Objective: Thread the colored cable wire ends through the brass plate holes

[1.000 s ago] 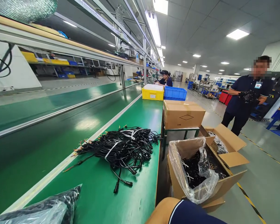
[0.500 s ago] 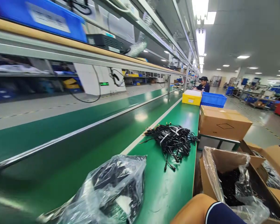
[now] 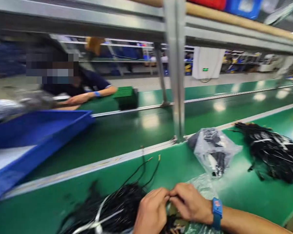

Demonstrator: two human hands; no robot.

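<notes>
My left hand [image 3: 151,209] and my right hand [image 3: 191,202] meet at the front of the green worktop, fingertips pinched close together. What lies between the fingers is hidden or too small to name. A blue band [image 3: 217,211] circles my right wrist. Left of my hands lies a bundle of black cables [image 3: 119,201] with white ties, some thin ends sticking up behind it. Clear plastic film [image 3: 205,185] spreads under and beside my right hand, with copper-coloured bits visible below my fingers. Further back rests a clear plastic bag [image 3: 213,149] holding dark items.
A second tied bundle of black cables [image 3: 273,149] lies at the right. A metal post [image 3: 177,74] rises behind the worktop to a shelf rail. At the left stands a blue tray [image 3: 39,136]. Across the line, a co-worker's arm [image 3: 88,95] reaches near a green-topped block [image 3: 124,96].
My view has swung left and down from along the line to the worktop before me. Both hands now show, with the near cable bundle, the blue tray and a co-worker opposite.
</notes>
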